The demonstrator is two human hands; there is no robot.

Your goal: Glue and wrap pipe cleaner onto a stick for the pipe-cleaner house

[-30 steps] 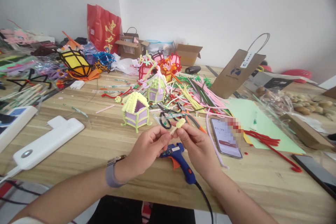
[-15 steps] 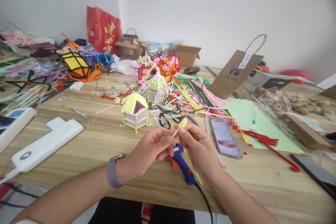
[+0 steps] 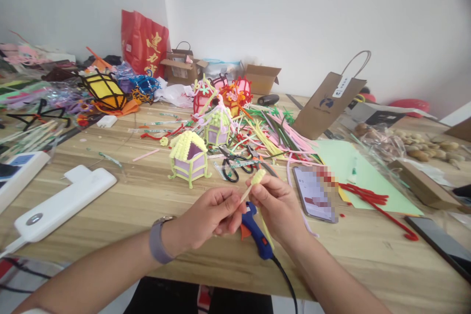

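- Your left hand [image 3: 211,213] is pinched shut on the bare lower end of a thin stick, and your right hand [image 3: 275,201] is closed round a pale yellow pipe cleaner [image 3: 257,176] just above it.
- The yellow pipe cleaner sits as a short, tight coil at the top of the stick, held in the air over the near edge of the wooden table [image 3: 147,196]; a loose yellow tail [image 3: 268,235] hangs down past your right palm.
- Judging by that tail, the winding is only partly done: one small coil is formed, and the rest of the strand is unwound.
- The blue glue gun [image 3: 255,230] lies on the table right under your hands, touched by neither.
- Two small finished houses, the nearer one [image 3: 188,157] with a yellow looped roof and lilac walls, stand beyond your hands, well apart from the coil.
- Scissors [image 3: 231,164] and a phone [image 3: 316,194] lie near, and a heap of loose coloured strands [image 3: 272,132] lies farther back.
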